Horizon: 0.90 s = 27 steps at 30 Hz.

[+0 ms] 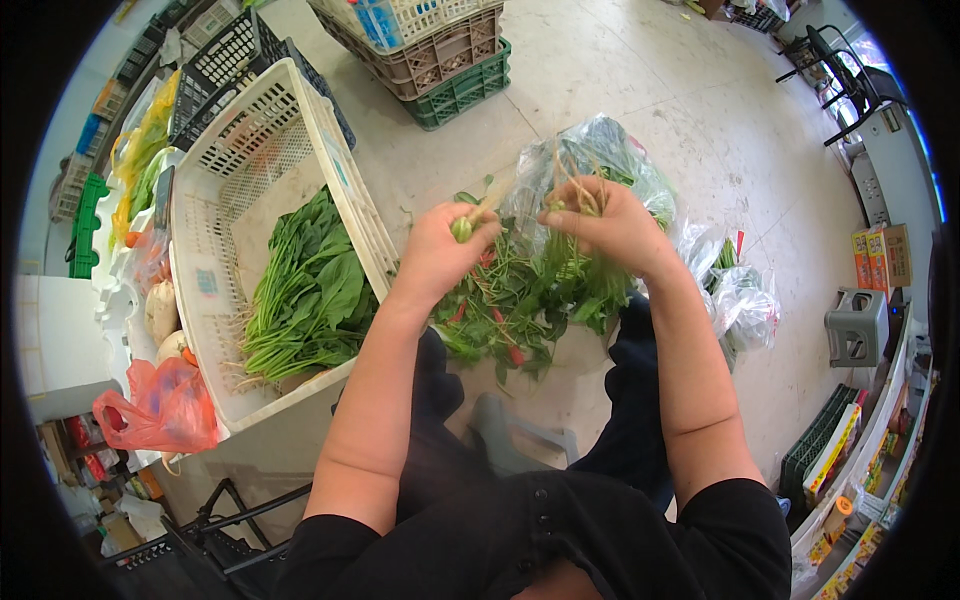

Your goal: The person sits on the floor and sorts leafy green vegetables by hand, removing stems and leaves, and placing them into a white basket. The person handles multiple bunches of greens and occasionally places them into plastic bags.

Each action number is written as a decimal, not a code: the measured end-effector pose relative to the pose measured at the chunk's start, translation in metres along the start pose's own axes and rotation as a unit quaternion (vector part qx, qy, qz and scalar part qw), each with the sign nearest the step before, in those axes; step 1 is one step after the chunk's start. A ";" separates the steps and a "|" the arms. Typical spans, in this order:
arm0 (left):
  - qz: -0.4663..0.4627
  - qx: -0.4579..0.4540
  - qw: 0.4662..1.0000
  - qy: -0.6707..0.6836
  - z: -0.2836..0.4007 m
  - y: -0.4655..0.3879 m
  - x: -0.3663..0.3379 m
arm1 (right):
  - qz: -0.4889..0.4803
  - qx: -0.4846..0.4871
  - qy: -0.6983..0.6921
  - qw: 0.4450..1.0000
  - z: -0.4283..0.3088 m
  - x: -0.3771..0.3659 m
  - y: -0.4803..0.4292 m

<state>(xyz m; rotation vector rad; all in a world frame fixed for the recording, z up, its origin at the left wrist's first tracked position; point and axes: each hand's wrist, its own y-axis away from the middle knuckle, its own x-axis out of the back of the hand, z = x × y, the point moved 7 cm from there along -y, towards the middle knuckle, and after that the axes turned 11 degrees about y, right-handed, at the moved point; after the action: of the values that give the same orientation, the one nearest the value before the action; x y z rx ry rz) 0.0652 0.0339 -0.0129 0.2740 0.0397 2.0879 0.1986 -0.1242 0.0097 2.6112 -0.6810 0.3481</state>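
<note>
My left hand [452, 238] is closed around pale green stem ends, with a thin root sticking out towards the upper right. My right hand [600, 223] grips a bunch of leafy greens [589, 277] by the root end; the stems and leaves hang below it, and long roots rise above the fingers. Under both hands a heap of loose leaves and trimmings [499, 322] with red bits lies on the floor. Left of my left arm, a white perforated plastic crate [300, 105] holds a pile of leafy greens with pale roots [311, 289].
Clear plastic bags with greens [615, 142] lie beyond my hands, others [742, 304] to the right. Stacked crates [457, 90] stand ahead. A red plastic bag [161, 409] and white radishes [160, 315] are left of the white crate. A grey stool [856, 328] stands far right.
</note>
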 end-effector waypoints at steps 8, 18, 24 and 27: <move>-0.045 0.028 0.985 0.162 0.001 0.004 -0.027 | 0.054 0.032 -0.107 0.992 0.005 0.006 -0.007; -0.017 -0.051 0.995 0.086 0.018 0.009 -0.036 | 0.051 0.041 -0.112 0.992 0.000 -0.016 -0.009; -0.016 -0.065 0.997 0.047 0.020 0.008 -0.029 | 0.059 0.030 -0.056 0.996 0.003 -0.011 -0.009; -0.030 -0.033 0.995 0.086 0.012 0.006 -0.026 | 0.045 0.027 -0.039 0.998 0.007 -0.009 -0.010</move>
<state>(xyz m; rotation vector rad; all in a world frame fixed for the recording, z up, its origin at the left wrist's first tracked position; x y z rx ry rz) 0.0749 0.0073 -0.0052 0.0512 0.0809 2.0431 0.1970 -0.1162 -0.0028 2.6618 -0.8283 0.2962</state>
